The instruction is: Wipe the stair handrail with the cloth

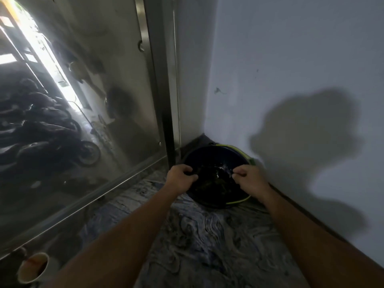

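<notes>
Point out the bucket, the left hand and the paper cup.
bucket (pixel 209 151): head view, far inner wall.
left hand (pixel 180 176): head view, back of the hand.
paper cup (pixel 33 268): head view, inside near the rim.

Marbled floor (pixel 207 235) w/ dark bucket (pixel 193 156) in the corner, paper cup (pixel 33 268) near glass.

Dim and soft overall, daylight glaring through the glass door (pixel 83 100), a shadow darkening the wall (pixel 301 59).
</notes>
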Action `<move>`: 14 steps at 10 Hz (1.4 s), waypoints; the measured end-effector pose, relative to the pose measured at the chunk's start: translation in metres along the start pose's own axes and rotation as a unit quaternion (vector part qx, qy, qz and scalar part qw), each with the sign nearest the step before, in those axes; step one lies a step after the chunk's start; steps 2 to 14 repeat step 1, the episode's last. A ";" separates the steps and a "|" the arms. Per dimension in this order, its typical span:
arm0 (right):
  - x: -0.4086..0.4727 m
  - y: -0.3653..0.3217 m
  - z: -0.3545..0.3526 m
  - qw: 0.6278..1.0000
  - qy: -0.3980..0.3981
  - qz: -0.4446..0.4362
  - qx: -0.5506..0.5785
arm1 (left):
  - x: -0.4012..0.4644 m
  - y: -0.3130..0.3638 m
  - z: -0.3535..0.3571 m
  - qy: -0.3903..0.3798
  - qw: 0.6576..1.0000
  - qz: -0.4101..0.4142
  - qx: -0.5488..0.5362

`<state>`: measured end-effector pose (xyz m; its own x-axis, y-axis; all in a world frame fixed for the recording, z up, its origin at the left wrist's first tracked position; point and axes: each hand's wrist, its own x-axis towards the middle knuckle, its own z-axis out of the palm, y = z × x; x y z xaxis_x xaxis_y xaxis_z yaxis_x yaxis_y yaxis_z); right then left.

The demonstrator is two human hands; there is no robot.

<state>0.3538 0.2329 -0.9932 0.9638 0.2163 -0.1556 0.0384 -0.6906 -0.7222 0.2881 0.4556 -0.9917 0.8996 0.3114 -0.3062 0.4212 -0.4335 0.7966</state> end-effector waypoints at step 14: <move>-0.016 0.020 -0.014 0.997 0.005 0.042 0.057 | -0.010 -0.017 -0.018 -0.001 1.000 -0.018 0.026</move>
